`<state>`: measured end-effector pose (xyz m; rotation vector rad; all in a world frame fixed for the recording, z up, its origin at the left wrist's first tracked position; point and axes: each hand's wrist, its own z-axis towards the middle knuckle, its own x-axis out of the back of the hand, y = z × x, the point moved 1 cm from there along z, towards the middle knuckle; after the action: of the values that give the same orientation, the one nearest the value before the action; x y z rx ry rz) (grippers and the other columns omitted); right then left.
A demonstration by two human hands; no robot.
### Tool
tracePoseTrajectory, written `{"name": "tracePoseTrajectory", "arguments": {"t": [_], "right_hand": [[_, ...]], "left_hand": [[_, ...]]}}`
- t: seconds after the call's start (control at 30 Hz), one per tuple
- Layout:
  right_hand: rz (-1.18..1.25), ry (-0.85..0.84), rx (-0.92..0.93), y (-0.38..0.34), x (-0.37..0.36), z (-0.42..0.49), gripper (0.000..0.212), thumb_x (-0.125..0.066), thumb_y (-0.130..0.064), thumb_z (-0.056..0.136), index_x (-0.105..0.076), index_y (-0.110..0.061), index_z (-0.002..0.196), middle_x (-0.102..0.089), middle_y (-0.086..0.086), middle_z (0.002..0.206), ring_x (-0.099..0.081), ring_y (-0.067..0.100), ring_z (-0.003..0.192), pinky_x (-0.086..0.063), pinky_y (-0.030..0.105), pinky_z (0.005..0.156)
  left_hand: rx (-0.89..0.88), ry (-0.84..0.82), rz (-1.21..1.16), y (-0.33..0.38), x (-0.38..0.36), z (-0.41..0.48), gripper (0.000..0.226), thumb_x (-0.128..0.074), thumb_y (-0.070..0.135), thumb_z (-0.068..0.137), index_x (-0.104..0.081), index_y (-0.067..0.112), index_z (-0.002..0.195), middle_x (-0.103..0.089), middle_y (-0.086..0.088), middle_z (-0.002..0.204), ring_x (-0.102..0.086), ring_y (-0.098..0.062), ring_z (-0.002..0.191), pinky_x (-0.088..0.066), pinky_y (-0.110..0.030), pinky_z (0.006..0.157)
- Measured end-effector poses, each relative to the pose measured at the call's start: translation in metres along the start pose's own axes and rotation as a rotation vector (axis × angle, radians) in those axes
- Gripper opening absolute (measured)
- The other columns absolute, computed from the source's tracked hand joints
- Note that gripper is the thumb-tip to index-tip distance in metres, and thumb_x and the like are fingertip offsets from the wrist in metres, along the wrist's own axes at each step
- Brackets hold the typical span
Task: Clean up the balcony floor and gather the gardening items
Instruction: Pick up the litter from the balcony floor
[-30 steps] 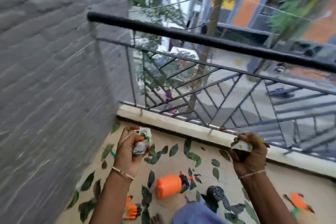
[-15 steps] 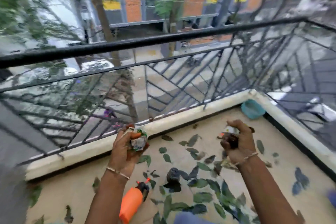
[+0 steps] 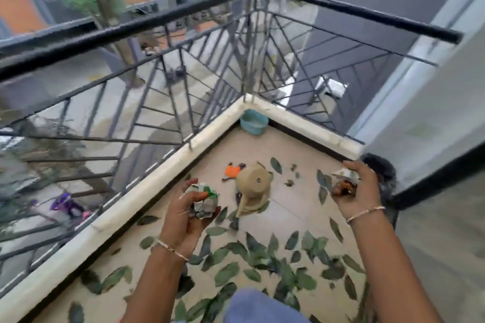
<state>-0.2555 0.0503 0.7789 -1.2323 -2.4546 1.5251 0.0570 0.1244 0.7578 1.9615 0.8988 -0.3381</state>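
- The left hand (image 3: 183, 220) is curled round a crumpled wrapper (image 3: 204, 200), white with green print, and grips it above the balcony floor (image 3: 294, 207) near the left edge.
- The right hand (image 3: 363, 191) holds a second crumpled scrap (image 3: 346, 175), pale, with something brownish-orange bunched under it. Its fingers are bent round the bundle, above the floor's right edge.
- Each wrist wears a thin bracelet.
- Green leaves (image 3: 228, 271) lie scattered over the floor, thickest in the near half between and below the two forearms, thinner towards the far corner.
- A beige watering can (image 3: 253, 185) lies tipped on the floor between the two hands, its round base turned up towards the camera.
- Just beyond the can, touching or nearly touching it, lies a small orange item (image 3: 232, 171); it is too blurred to tell what it is.
- A teal bowl (image 3: 254, 123) sits in the far corner of the floor, against the pale kerb (image 3: 147, 191).
- The kerb runs along the left and far edges and carries a black metal railing (image 3: 157, 21).
- A dark rounded object (image 3: 378, 169) stands at the right edge, behind the right hand.
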Motion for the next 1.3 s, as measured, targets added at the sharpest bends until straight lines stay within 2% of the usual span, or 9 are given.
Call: {"name": "tracePoseTrajectory", "arguments": {"t": [0.13,0.27,0.43,0.53,0.63,0.77,0.93,1.17,1.3], "right_hand": [[0.08,0.103,0.044,-0.03,0.049,0.014,0.027,-0.055,-0.015,0.085,-0.043,-0.025,0.063,-0.037,-0.007,0.041,-0.028,0.007,0.032,-0.022,0.012,0.038],[0.162,0.22,0.088,-0.048,0.094,0.026,0.027,-0.056,-0.013,0.082,-0.039,-0.025,0.065,-0.032,-0.006,0.045,-0.027,0.007,0.033,-0.023,0.014,0.037],[0.249,0.365,0.138,-0.068,0.141,0.042,0.028,-0.054,-0.013,0.086,-0.042,-0.024,0.063,-0.037,-0.007,0.045,-0.031,0.007,0.032,-0.025,0.012,0.036],[0.28,0.463,0.194,-0.086,0.161,0.063,0.026,-0.054,-0.013,0.086,-0.043,-0.023,0.064,-0.04,-0.006,0.044,-0.035,0.007,0.03,-0.025,0.012,0.034],[0.284,0.547,0.184,-0.109,0.168,0.093,0.021,-0.057,-0.016,0.084,-0.046,-0.022,0.066,-0.041,-0.005,0.044,-0.035,0.008,0.032,-0.026,0.013,0.036],[0.313,0.612,0.208,-0.149,0.158,0.153,0.032,-0.059,-0.014,0.084,-0.05,-0.022,0.054,-0.043,-0.006,0.045,-0.036,0.008,0.033,-0.026,0.012,0.035],[0.303,0.634,0.242,-0.207,0.13,0.241,0.03,-0.061,-0.012,0.084,-0.047,-0.023,0.061,-0.044,-0.005,0.05,-0.038,0.008,0.035,-0.028,0.014,0.034],[0.273,0.691,0.071,-0.233,0.146,0.333,0.026,-0.079,-0.018,0.077,-0.056,-0.02,0.066,-0.05,0.001,0.053,-0.042,0.011,0.041,-0.043,0.019,0.042],[0.292,0.709,-0.031,-0.233,0.176,0.379,0.023,-0.083,-0.021,0.075,-0.063,-0.016,0.083,-0.058,0.007,0.067,-0.052,0.016,0.05,-0.053,0.026,0.049]], "left_hand": [[0.04,-0.074,0.069,-0.017,-0.047,0.024,0.026,-0.051,0.0,0.091,-0.058,0.02,0.105,-0.067,-0.009,0.085,-0.064,-0.023,0.069,-0.057,-0.036,0.064],[0.084,-0.117,0.099,-0.031,-0.092,0.053,0.024,-0.049,-0.001,0.091,-0.061,0.019,0.097,-0.073,-0.005,0.081,-0.069,-0.02,0.063,-0.058,-0.032,0.057],[0.18,-0.198,0.135,-0.063,-0.153,0.095,0.025,-0.05,0.0,0.092,-0.059,0.018,0.106,-0.067,-0.011,0.094,-0.065,-0.026,0.076,-0.058,-0.036,0.056],[0.226,-0.206,0.161,-0.081,-0.192,0.131,0.023,-0.05,0.001,0.091,-0.059,0.019,0.102,-0.064,-0.013,0.088,-0.066,-0.024,0.066,-0.058,-0.036,0.056],[0.261,-0.183,0.175,-0.093,-0.235,0.174,0.023,-0.051,0.002,0.092,-0.06,0.022,0.097,-0.067,-0.007,0.076,-0.067,-0.018,0.06,-0.058,-0.032,0.059],[0.306,-0.221,0.197,-0.107,-0.305,0.239,0.025,-0.053,0.003,0.089,-0.06,0.024,0.101,-0.062,-0.01,0.094,-0.062,-0.024,0.079,-0.055,-0.035,0.07],[0.35,-0.29,0.29,-0.131,-0.398,0.308,0.028,-0.052,0.002,0.09,-0.059,0.023,0.107,-0.06,-0.011,0.103,-0.062,-0.025,0.086,-0.058,-0.031,0.058],[0.455,-0.342,0.397,-0.197,-0.509,0.366,0.031,-0.053,0.0,0.09,-0.056,0.019,0.114,-0.057,-0.016,0.108,-0.061,-0.027,0.087,-0.059,-0.034,0.06],[0.514,-0.361,0.471,-0.244,-0.555,0.394,0.028,-0.052,0.0,0.09,-0.056,0.021,0.108,-0.057,-0.016,0.106,-0.06,-0.028,0.087,-0.059,-0.033,0.061]]}}
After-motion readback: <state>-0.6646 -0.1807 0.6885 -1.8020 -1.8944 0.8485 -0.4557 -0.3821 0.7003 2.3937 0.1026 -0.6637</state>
